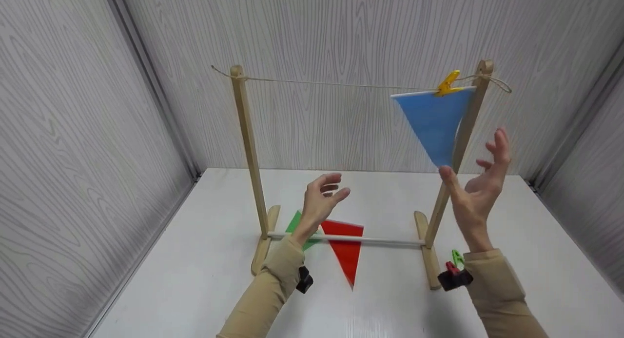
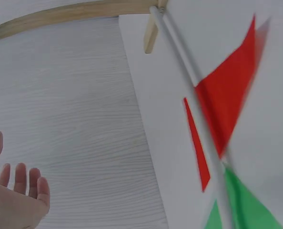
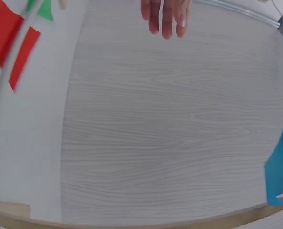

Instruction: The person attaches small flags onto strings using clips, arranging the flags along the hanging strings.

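Note:
A blue triangular flag point(image 1: 434, 123) hangs from the string point(image 1: 336, 84) near the right post, its white top edge held by a yellow clip point(image 1: 447, 84). Just below its lower tip is my right hand point(image 1: 480, 194), thumb and fingers spread apart. Whether the thumb touches the flag I cannot tell. My left hand point(image 1: 321, 201) is raised over the table's middle, fingers loosely bent and holding nothing. Beneath it, a red flag point(image 1: 347, 255) and a green flag point(image 1: 294, 222) lie on the table, partly hidden by the hand and the white crossbar point(image 1: 385, 241).
Two wooden posts, the left point(image 1: 250, 148) and the right point(image 1: 468, 123), stand on flat feet and carry the string. Beside the right foot point(image 1: 429, 265) lie a green clip point(image 1: 457, 257) and a red clip point(image 1: 452, 267), partly hidden by the wrist camera. Wood-patterned walls enclose the white table.

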`<control>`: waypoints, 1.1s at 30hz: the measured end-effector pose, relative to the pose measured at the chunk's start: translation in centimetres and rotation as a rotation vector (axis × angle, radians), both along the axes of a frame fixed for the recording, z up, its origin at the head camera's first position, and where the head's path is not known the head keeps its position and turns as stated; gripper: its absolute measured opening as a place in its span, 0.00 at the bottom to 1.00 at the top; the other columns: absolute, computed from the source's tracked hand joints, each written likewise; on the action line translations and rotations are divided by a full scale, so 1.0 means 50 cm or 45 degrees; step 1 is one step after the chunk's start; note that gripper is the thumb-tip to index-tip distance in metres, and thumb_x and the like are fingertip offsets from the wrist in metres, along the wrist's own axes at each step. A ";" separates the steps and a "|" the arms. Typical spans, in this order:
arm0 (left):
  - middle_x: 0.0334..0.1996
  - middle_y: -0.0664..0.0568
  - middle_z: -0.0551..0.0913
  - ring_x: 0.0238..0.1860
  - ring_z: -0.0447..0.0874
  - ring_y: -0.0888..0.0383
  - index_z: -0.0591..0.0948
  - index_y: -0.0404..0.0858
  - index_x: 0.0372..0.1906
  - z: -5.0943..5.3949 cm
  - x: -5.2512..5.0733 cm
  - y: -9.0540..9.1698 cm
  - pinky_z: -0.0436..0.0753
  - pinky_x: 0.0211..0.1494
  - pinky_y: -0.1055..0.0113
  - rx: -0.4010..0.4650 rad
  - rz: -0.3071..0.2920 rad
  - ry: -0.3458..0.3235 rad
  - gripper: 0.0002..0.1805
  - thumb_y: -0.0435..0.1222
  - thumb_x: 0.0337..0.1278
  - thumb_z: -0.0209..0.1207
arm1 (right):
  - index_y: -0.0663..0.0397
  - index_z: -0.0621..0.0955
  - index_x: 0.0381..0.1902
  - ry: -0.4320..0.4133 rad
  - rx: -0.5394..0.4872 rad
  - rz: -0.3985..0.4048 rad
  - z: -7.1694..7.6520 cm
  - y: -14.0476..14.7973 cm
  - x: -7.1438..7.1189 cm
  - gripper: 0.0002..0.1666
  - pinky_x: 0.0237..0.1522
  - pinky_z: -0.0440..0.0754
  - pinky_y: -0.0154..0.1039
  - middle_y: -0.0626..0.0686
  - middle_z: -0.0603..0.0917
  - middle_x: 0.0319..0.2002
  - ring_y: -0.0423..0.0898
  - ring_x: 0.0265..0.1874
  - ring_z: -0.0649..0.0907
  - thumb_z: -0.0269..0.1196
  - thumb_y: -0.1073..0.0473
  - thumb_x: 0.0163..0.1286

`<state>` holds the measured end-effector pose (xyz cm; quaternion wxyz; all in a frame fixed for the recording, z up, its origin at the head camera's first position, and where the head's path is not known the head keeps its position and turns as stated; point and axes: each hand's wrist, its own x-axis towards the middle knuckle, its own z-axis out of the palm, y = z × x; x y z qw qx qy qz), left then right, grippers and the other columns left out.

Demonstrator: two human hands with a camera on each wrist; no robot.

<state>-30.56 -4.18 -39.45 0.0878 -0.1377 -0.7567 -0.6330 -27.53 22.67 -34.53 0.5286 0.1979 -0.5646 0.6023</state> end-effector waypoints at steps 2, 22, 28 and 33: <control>0.57 0.41 0.82 0.56 0.81 0.47 0.79 0.36 0.61 -0.027 0.008 -0.009 0.82 0.62 0.57 -0.079 -0.002 -0.079 0.22 0.36 0.64 0.65 | 0.71 0.64 0.69 0.003 -0.074 0.065 -0.044 -0.012 0.004 0.49 0.59 0.66 0.37 0.56 0.70 0.68 0.48 0.62 0.68 0.75 0.64 0.54; 0.60 0.36 0.80 0.59 0.77 0.43 0.77 0.29 0.61 -0.191 0.052 -0.052 0.81 0.65 0.48 -0.460 -0.174 -0.354 0.22 0.37 0.67 0.61 | 0.64 0.75 0.61 -1.104 0.008 0.467 -0.339 -0.054 0.028 0.21 0.53 0.83 0.27 0.54 0.82 0.53 0.39 0.49 0.85 0.62 0.65 0.73; 0.57 0.40 0.81 0.59 0.78 0.44 0.78 0.33 0.60 -0.200 0.058 -0.039 0.80 0.65 0.47 -0.529 -0.202 -0.345 0.20 0.35 0.67 0.61 | 0.66 0.76 0.61 -1.398 0.025 0.651 -0.357 -0.060 0.015 0.22 0.56 0.85 0.35 0.62 0.83 0.57 0.47 0.52 0.86 0.63 0.62 0.72; 0.56 0.41 0.82 0.59 0.78 0.44 0.79 0.33 0.59 -0.202 0.065 -0.031 0.80 0.65 0.47 -0.602 -0.237 -0.346 0.18 0.34 0.67 0.61 | 0.65 0.76 0.60 -1.558 -0.054 0.768 -0.371 -0.067 0.007 0.23 0.57 0.85 0.38 0.61 0.85 0.57 0.51 0.53 0.85 0.65 0.61 0.71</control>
